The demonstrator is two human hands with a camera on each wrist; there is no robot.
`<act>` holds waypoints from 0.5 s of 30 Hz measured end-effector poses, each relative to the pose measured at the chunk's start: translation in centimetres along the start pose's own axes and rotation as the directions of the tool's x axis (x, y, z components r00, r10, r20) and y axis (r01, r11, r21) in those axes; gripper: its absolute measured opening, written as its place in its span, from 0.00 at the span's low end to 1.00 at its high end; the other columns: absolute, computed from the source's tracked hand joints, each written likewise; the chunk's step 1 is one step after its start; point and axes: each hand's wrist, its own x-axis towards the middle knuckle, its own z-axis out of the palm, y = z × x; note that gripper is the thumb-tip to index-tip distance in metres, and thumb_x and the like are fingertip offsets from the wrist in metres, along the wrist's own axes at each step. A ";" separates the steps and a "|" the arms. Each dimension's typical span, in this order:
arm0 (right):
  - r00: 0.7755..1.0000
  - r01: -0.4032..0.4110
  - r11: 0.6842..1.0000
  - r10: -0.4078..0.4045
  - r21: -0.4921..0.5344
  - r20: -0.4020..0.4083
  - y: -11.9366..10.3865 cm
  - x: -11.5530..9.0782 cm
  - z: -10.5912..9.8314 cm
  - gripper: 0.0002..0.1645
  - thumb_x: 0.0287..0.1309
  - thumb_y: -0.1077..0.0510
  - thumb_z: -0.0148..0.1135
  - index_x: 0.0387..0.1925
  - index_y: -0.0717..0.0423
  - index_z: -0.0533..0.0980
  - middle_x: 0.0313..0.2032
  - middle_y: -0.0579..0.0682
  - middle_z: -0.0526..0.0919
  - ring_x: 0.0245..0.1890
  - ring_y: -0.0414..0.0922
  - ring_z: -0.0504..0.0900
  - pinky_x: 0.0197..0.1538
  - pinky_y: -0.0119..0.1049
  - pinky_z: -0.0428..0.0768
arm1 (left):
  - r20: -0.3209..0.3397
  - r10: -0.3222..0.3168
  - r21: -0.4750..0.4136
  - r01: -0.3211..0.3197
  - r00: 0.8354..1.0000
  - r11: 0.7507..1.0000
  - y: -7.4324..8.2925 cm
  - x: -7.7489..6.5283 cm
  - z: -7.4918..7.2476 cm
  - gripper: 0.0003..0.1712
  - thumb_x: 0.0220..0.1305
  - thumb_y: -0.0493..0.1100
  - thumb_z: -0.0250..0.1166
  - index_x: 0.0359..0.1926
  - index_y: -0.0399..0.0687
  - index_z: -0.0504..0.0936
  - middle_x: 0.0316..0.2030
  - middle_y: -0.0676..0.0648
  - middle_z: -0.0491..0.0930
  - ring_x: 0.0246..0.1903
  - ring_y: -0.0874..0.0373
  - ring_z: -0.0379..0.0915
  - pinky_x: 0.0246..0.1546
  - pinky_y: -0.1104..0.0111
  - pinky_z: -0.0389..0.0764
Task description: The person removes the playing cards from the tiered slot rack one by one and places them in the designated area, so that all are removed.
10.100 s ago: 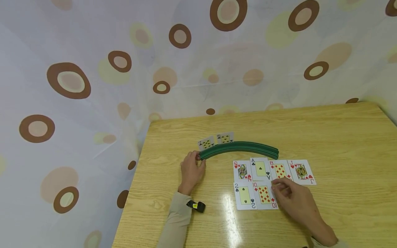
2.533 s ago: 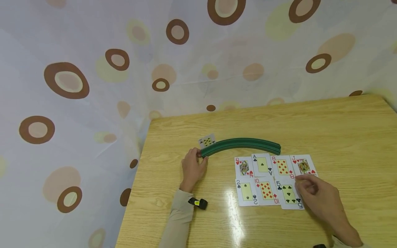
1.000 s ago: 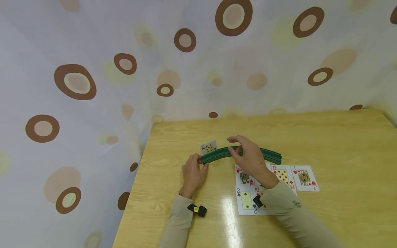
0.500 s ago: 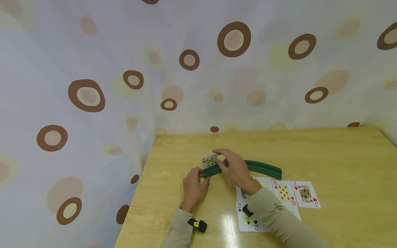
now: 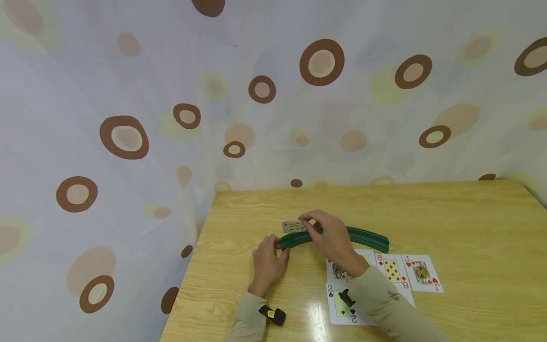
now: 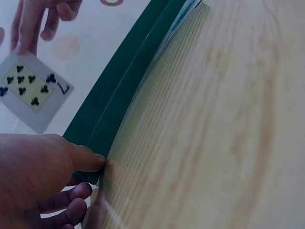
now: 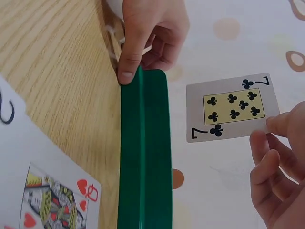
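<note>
In the head view my left hand [image 5: 268, 261] grips the left end of a curved green card holder [image 5: 369, 239], thumb on the near side. My right hand [image 5: 333, 237] reaches over the holder and pinches the seven of clubs [image 5: 293, 226] by its edge. The right wrist view shows this playing card [image 7: 233, 107] face on, apart from the holder's groove, with thumb and fingertips at one corner. Face up in front of the holder lie the jack of hearts [image 5: 422, 273], the eight of diamonds [image 5: 391, 270] and the two of spades [image 5: 342, 304].
My right sleeve [image 5: 384, 299] covers part of the two rows of cards, including most of the lower row. The wooden table [image 5: 478, 228] stretches to the right. A patterned cloth [image 5: 273, 128] hangs behind the table and on its left.
The five of clubs went from the holder to the lower row earlier. Since then my right hand has moved back to the holder and lifted out the seven of clubs. The left hand stays put.
</note>
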 end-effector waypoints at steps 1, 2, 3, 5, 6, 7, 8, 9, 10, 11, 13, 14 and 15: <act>1.000 0.004 1.000 -0.004 0.004 -0.007 0.0 -0.2 -0.4 0.11 0.72 0.61 0.72 0.53 0.50 0.89 0.48 0.49 0.93 0.36 0.44 0.90 0.36 0.35 0.82 | 0.004 -0.006 -0.003 0.006 1.000 1.000 0.0 -0.1 0.0 0.10 0.68 0.43 0.76 0.42 0.47 0.82 0.36 0.49 0.82 0.32 0.62 0.67 0.41 0.63 0.61; 1.000 0.011 1.000 -0.010 0.005 -0.017 0.0 -0.5 -0.8 0.12 0.71 0.61 0.72 0.53 0.50 0.89 0.48 0.49 0.93 0.36 0.44 0.89 0.35 0.34 0.81 | 0.007 -0.011 -0.005 0.011 1.000 1.000 0.0 -0.1 0.0 0.10 0.69 0.44 0.76 0.42 0.47 0.82 0.36 0.49 0.82 0.32 0.61 0.68 0.41 0.63 0.62; 1.000 0.013 1.000 -0.013 0.008 -0.026 0.0 -0.7 -1.1 0.12 0.71 0.61 0.72 0.53 0.50 0.89 0.48 0.49 0.93 0.35 0.44 0.89 0.34 0.33 0.80 | 0.011 -0.018 -0.006 0.018 1.000 1.000 0.0 -0.1 0.0 0.10 0.69 0.44 0.76 0.43 0.47 0.82 0.36 0.49 0.82 0.33 0.61 0.69 0.42 0.63 0.62; 0.998 0.027 1.000 -0.026 0.016 -0.059 0.2 -1.2 -1.7 0.12 0.71 0.63 0.72 0.52 0.51 0.89 0.46 0.50 0.93 0.34 0.44 0.89 0.33 0.32 0.79 | 0.010 -0.021 -0.005 0.021 1.000 1.000 -0.1 -0.2 0.0 0.11 0.69 0.44 0.75 0.44 0.47 0.82 0.37 0.49 0.83 0.33 0.60 0.70 0.42 0.62 0.63; 0.997 0.030 0.999 -0.029 0.022 -0.076 0.3 -1.5 -2.0 0.12 0.70 0.63 0.72 0.52 0.52 0.89 0.46 0.51 0.93 0.33 0.44 0.89 0.32 0.32 0.80 | 0.010 -0.020 -0.005 0.020 1.000 1.000 -0.1 -0.2 0.0 0.11 0.69 0.44 0.75 0.44 0.47 0.82 0.37 0.49 0.83 0.34 0.59 0.71 0.43 0.62 0.63; 0.995 0.035 0.999 -0.033 0.023 -0.096 0.5 -1.8 -2.3 0.12 0.70 0.64 0.73 0.52 0.52 0.89 0.45 0.51 0.93 0.32 0.44 0.88 0.32 0.32 0.80 | 0.009 -0.019 -0.005 0.019 1.000 1.000 -0.1 -0.2 0.0 0.11 0.69 0.44 0.75 0.44 0.47 0.82 0.38 0.49 0.83 0.34 0.58 0.72 0.43 0.61 0.64; 0.993 0.040 0.999 -0.037 0.028 -0.115 0.7 -2.1 -2.6 0.12 0.69 0.65 0.73 0.52 0.53 0.89 0.45 0.52 0.93 0.32 0.44 0.88 0.32 0.33 0.81 | 0.008 -0.015 -0.006 0.015 1.000 1.000 0.0 -0.2 0.0 0.11 0.69 0.44 0.76 0.44 0.47 0.82 0.38 0.48 0.83 0.35 0.58 0.73 0.43 0.61 0.64; 0.991 0.040 0.999 -0.036 0.034 -0.129 1.0 -2.4 -2.9 0.12 0.69 0.65 0.72 0.52 0.54 0.89 0.44 0.52 0.93 0.32 0.43 0.88 0.32 0.32 0.81 | 0.009 -0.013 -0.006 0.013 1.000 1.000 -0.1 -0.2 0.1 0.11 0.69 0.44 0.76 0.44 0.47 0.82 0.38 0.49 0.83 0.35 0.58 0.73 0.43 0.61 0.63; 0.989 0.041 0.998 -0.035 0.040 -0.145 1.2 -2.8 -3.2 0.13 0.69 0.66 0.72 0.52 0.54 0.89 0.43 0.52 0.92 0.31 0.43 0.87 0.32 0.32 0.81 | 0.006 -0.008 -0.006 0.008 1.000 1.000 -0.1 -0.2 0.1 0.11 0.69 0.44 0.76 0.44 0.46 0.82 0.38 0.48 0.83 0.35 0.57 0.73 0.43 0.61 0.63; 0.987 0.036 0.999 -0.030 0.040 -0.157 1.4 -3.1 -3.5 0.13 0.69 0.67 0.72 0.52 0.55 0.88 0.42 0.52 0.92 0.31 0.42 0.87 0.31 0.31 0.82 | 0.008 -0.006 -0.007 0.006 1.000 1.000 -0.1 -0.1 0.1 0.11 0.69 0.44 0.76 0.44 0.46 0.82 0.38 0.48 0.83 0.35 0.57 0.73 0.43 0.61 0.63; 0.985 0.017 0.999 -0.011 0.035 -0.172 1.8 -3.8 -4.1 0.13 0.69 0.67 0.72 0.52 0.56 0.88 0.40 0.51 0.92 0.30 0.38 0.85 0.31 0.30 0.81 | 0.010 -0.003 -0.009 0.004 1.000 1.000 -0.1 -0.1 0.1 0.11 0.69 0.44 0.75 0.44 0.47 0.82 0.38 0.48 0.83 0.35 0.57 0.74 0.43 0.61 0.63; 0.984 0.007 0.999 -0.001 0.033 -0.179 2.0 -4.2 -4.4 0.13 0.68 0.68 0.72 0.52 0.56 0.88 0.39 0.51 0.91 0.30 0.38 0.84 0.30 0.30 0.80 | 0.011 -0.004 -0.008 0.004 1.000 1.000 -0.1 -0.1 0.1 0.10 0.69 0.44 0.75 0.44 0.47 0.82 0.38 0.48 0.84 0.35 0.57 0.74 0.43 0.62 0.63; 0.982 -0.004 1.000 0.009 0.028 -0.186 2.2 -4.6 -4.7 0.13 0.68 0.68 0.72 0.52 0.57 0.88 0.38 0.51 0.91 0.30 0.37 0.83 0.30 0.29 0.80 | 0.013 -0.006 -0.008 0.007 1.000 1.000 -0.1 -0.2 0.1 0.10 0.70 0.44 0.75 0.44 0.47 0.82 0.38 0.48 0.83 0.35 0.57 0.74 0.42 0.62 0.62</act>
